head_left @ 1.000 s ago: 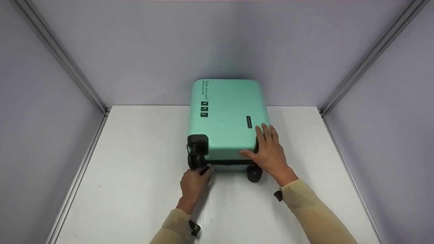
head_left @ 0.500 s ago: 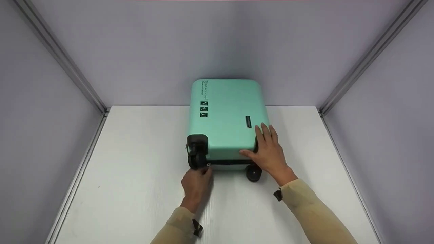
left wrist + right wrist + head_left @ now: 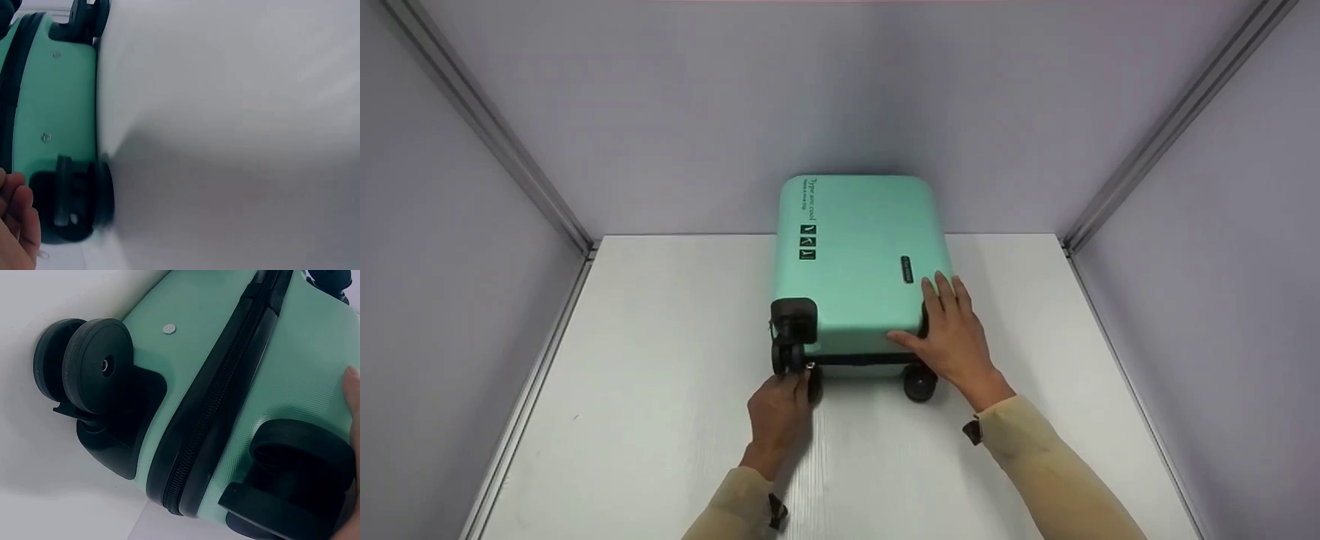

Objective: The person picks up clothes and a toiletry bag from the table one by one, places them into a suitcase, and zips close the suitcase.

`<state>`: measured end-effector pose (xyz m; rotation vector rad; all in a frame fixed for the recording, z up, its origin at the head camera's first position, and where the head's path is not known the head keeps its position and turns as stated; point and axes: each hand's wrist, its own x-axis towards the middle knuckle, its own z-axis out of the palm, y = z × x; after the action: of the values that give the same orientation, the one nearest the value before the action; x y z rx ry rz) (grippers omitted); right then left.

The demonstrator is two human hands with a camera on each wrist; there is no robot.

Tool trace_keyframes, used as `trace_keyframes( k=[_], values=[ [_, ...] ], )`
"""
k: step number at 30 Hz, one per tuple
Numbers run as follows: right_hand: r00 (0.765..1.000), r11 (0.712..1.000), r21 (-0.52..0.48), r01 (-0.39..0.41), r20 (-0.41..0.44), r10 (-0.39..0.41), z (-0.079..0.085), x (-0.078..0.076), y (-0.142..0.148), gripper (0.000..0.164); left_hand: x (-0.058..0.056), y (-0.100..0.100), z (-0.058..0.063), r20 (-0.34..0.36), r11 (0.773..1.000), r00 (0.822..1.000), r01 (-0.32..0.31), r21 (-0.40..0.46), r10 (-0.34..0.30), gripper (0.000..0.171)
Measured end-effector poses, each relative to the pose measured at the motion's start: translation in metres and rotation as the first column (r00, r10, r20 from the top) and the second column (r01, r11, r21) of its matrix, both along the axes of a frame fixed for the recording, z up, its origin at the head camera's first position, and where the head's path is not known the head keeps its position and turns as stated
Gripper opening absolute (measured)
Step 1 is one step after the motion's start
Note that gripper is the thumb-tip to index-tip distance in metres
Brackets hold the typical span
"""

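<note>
A mint-green hard-shell suitcase (image 3: 859, 262) lies flat, its wheeled end towards me. A black zipper (image 3: 205, 405) runs round its side between the two shells. My left hand (image 3: 776, 411) is at the near left corner, just under the black wheel (image 3: 787, 352), its fingers curled and pinching a zipper pull (image 3: 811, 366) that shows as a small shiny bit. In the left wrist view its curled fingertips (image 3: 25, 205) are beside the seam; the pull is hidden there. My right hand (image 3: 956, 337) rests with straight, spread fingers on the near right corner of the upper shell.
The suitcase lies on a white table (image 3: 660, 337), its far end close to the grey back wall (image 3: 682, 112). Grey side panels with metal rails stand left and right. A lower wheel (image 3: 919, 382) juts out below my right hand.
My left hand has shifted left along the zipper at the corner, and the shiny pull has moved left with it. My right hand stays on the suitcase.
</note>
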<state>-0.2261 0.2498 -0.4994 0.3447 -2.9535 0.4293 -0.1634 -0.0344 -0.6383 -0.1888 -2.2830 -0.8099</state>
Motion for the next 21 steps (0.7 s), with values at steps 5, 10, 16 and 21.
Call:
trace_keyframes(
  k=[5,10,16,21],
  values=[
    [1.0,1.0,-0.026,0.0,-0.008,0.0,0.0,0.0,0.001,0.112,0.0,-0.01,-0.002,-0.005,1.0,1.0,-0.014,-0.005,0.014,0.028],
    [1.0,1.0,-0.021,-0.004,-0.006,0.004,0.001,0.001,0.001,0.112,-0.002,-0.014,-0.003,-0.001,1.0,1.0,-0.022,0.003,0.022,0.032],
    [1.0,1.0,-0.018,0.005,0.001,-0.005,0.001,0.001,0.001,0.113,-0.004,-0.02,-0.006,-0.014,0.999,0.999,-0.043,0.033,0.044,0.033],
    [1.0,1.0,-0.005,0.0,-0.013,0.0,0.0,0.001,0.001,0.113,-0.004,-0.027,-0.007,-0.013,0.996,0.998,-0.058,0.062,0.059,0.031]
  ],
)
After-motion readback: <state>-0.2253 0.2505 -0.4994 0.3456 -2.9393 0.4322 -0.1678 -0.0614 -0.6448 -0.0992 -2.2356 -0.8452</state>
